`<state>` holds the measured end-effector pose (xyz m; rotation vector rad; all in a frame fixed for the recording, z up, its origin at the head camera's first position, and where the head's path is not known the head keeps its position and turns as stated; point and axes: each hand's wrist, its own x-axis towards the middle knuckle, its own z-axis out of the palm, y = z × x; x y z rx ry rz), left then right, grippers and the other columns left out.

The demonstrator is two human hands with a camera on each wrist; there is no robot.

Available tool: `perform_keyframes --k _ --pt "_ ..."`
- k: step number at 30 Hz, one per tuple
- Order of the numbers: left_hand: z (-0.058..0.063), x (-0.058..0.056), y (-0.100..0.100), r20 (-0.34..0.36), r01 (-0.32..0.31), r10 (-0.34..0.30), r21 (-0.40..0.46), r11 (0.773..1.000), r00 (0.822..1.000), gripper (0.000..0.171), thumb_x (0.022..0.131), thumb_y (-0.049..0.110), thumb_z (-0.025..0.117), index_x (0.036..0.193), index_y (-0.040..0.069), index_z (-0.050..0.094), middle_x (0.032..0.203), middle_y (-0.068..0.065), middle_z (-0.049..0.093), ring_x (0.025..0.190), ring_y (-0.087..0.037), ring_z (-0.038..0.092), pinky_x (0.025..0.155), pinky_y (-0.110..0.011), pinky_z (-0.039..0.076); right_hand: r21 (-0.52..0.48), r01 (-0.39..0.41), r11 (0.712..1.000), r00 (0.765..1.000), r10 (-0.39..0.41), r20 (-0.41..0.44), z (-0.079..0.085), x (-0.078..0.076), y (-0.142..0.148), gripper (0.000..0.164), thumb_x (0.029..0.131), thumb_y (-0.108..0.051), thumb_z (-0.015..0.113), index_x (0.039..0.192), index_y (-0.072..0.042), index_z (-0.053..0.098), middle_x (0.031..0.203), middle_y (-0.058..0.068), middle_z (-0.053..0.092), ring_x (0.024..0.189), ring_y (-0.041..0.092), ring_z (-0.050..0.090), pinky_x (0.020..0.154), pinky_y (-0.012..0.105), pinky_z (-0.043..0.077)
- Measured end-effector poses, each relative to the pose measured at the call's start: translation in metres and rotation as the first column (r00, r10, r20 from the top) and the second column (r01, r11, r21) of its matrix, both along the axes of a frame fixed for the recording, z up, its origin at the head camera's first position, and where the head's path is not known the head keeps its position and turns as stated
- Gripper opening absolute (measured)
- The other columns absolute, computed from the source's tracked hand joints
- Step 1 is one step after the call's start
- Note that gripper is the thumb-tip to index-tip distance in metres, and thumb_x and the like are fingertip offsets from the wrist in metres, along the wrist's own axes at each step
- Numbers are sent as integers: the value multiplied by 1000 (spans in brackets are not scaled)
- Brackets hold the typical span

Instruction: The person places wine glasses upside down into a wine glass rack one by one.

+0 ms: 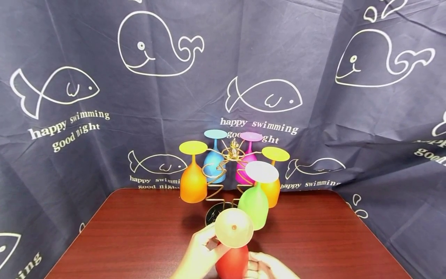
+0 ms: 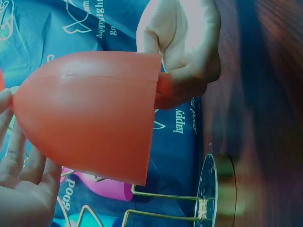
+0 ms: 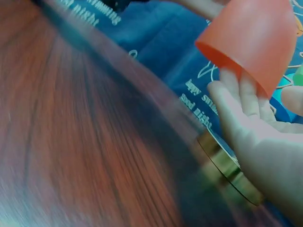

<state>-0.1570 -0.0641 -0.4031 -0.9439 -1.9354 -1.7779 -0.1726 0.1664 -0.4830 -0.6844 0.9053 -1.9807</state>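
A red wine goblet (image 1: pixel 232 263) is upside down, its pale foot (image 1: pixel 234 228) tipped toward me. My left hand (image 1: pixel 199 254) holds it at the stem, thumb and fingers just below the foot; in the left wrist view the bowl (image 2: pixel 94 109) lies past that hand's palm. My right hand (image 1: pixel 266 265) is at the bowl's lower end. In the right wrist view this hand (image 3: pixel 255 123) has its fingers fairly straight, with the tips reaching under the rim of the red bowl (image 3: pixel 253 42). The inside of the bowl is mostly hidden.
Behind the goblet stands a gold wire rack (image 1: pixel 232 155) on a round black base (image 1: pixel 216 214). Upside-down goblets hang from it: orange (image 1: pixel 193 182), blue (image 1: pixel 214 164), magenta (image 1: pixel 245 166), another orange (image 1: pixel 273 190) and green (image 1: pixel 254 205). A printed dark curtain (image 1: pixel 209 97) backs the brown table (image 1: pixel 139 236).
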Motion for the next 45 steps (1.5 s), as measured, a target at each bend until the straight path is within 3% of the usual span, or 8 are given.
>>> perform_keyframes --k 8,12,15,19,24,28,33,45 --pt "1 -1 -1 26 117 -119 71 991 993 36 81 -2 69 117 -1 62 111 -7 63 100 -16 58 84 -32 49 120 153 981 986 -143 -84 9 -4 10 37 102 -13 27 128 -7 51 120 8 59 109 22 56 95 37 41" --pt "0 -2 -2 16 103 -104 57 993 994 36 80 -2 69 116 0 62 110 -6 63 98 -16 59 83 -32 50 245 282 928 953 -241 -184 15 -5 19 37 102 -13 32 132 5 42 123 13 56 110 28 56 95 39 42" --pt "-1 -2 -3 4 88 -89 37 995 996 37 80 -1 70 116 1 62 110 -5 64 97 -15 60 81 -32 51 312 395 864 898 -292 -328 19 -7 26 42 102 -14 34 132 15 32 122 18 54 109 32 55 92 37 44" --pt "-2 -2 -5 -26 53 -53 1 999 998 36 80 0 71 115 4 64 108 -5 64 94 -15 60 76 -32 53 378 582 720 760 -315 -569 23 -8 34 44 102 -16 37 130 17 32 124 25 50 109 35 54 89 33 46" --pt "-1 -2 -7 -44 -9 7 -38 999 999 32 80 4 72 112 6 65 105 -3 65 88 -15 60 68 -32 53 382 840 385 480 -203 -853 26 -9 40 36 99 -28 47 126 -4 50 122 9 55 108 20 55 89 28 44" --pt "1 -1 -7 -23 -28 27 -52 998 999 31 81 8 72 110 6 66 103 -3 65 86 -15 59 67 -33 53 303 934 188 326 -104 -940 25 -11 44 39 95 -34 53 126 -10 53 123 1 56 112 17 52 94 37 41" --pt "2 -1 -8 -34 -38 36 -54 998 999 30 81 8 72 110 6 66 102 -3 65 84 -15 59 65 -33 53 189 979 75 191 -17 -981 22 -14 51 47 91 -36 59 131 -11 53 129 4 52 120 22 46 97 46 36" --pt "2 -4 -11 30 -28 29 -43 999 999 31 81 10 73 111 12 67 105 0 64 87 -16 57 70 -31 51 -82 994 -71 -64 228 -971 22 -20 65 55 86 -37 65 130 -6 53 132 17 50 121 39 44 92 57 36"
